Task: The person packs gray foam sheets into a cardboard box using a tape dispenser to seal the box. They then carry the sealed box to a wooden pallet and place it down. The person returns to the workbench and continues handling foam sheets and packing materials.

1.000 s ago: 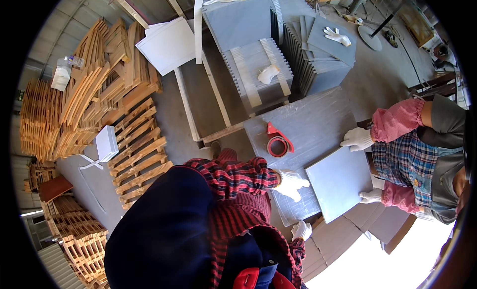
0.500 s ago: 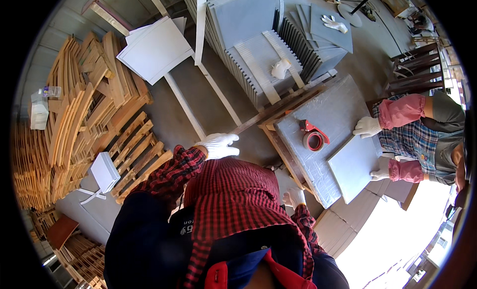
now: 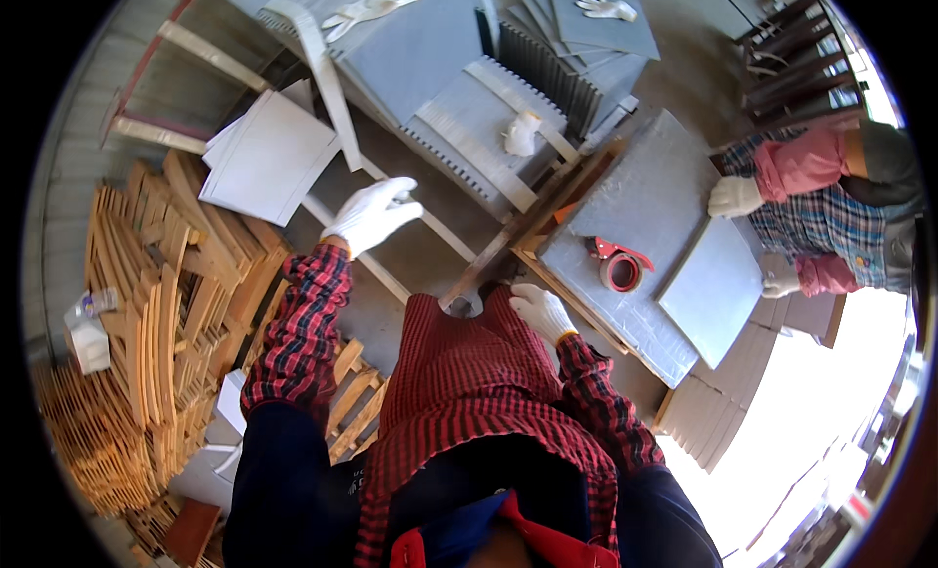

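Observation:
My left hand point(image 3: 374, 216), in a white work glove, is held out with fingers apart and nothing in it. Nearest to it are white flat panels point(image 3: 269, 158) propped on a frame with pale rails. My right hand point(image 3: 540, 311), gloved too, hangs low by the red-and-black checked apron point(image 3: 459, 363), fingers stretched and empty. Right of it stands a work table point(image 3: 616, 226) with a grey, film-covered top. A red tape dispenser point(image 3: 620, 265) lies on it. Across the table, a co-worker's gloved hands point(image 3: 735, 197) are at a pale grey panel point(image 3: 713, 290).
Tall stacks of grey panels point(image 3: 410, 60) rise ahead, with loose white gloves point(image 3: 371, 9) on top. Cut wooden parts point(image 3: 166, 294) are piled high at the left. Low rails point(image 3: 445, 236) cross the floor ahead. Dark slatted woodwork point(image 3: 796, 60) stands at the far right.
My body has turned and moved forward toward the panels. The left hand has reached out to the upper left; the right hand has come forward from beside the apron.

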{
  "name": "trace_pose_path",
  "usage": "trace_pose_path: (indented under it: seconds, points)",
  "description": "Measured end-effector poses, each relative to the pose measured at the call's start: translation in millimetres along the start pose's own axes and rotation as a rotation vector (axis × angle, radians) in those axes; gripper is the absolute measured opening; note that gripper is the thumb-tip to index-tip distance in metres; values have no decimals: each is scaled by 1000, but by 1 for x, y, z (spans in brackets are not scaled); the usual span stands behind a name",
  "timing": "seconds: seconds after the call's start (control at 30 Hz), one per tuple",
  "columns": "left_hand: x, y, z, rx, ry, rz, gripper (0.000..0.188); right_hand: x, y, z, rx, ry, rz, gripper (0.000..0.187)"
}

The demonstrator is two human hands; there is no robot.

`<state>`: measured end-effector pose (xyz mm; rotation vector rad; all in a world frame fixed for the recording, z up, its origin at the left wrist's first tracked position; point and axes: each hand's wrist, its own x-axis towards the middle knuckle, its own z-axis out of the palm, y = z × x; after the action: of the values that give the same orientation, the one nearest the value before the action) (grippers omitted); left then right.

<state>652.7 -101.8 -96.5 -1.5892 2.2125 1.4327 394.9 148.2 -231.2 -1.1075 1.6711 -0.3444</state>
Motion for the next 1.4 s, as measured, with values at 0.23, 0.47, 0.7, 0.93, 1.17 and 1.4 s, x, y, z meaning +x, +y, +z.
trace_pose_path:
  seconds: [0.23,0.47,0.7,0.93,1.17,1.4]
  points:
    - [129,6,-102,434,506,126,65,115,5,9,427,159,0,56]
    - [243,12,-167,1026,521,183,97,248,41,4,1070,524,450,63]
    - [280,-23,-164,975,648,280,102,302,33,-29,433,455,802,86]
    - [277,-11,-157,947,672,274,99,316,36,-48,275,283,811,91]
    - [276,2,-160,933,629,230,100,320,68,-37,426,277,590,84]
    - [275,-11,-161,875,650,248,102,321,63,-44,502,287,638,85]
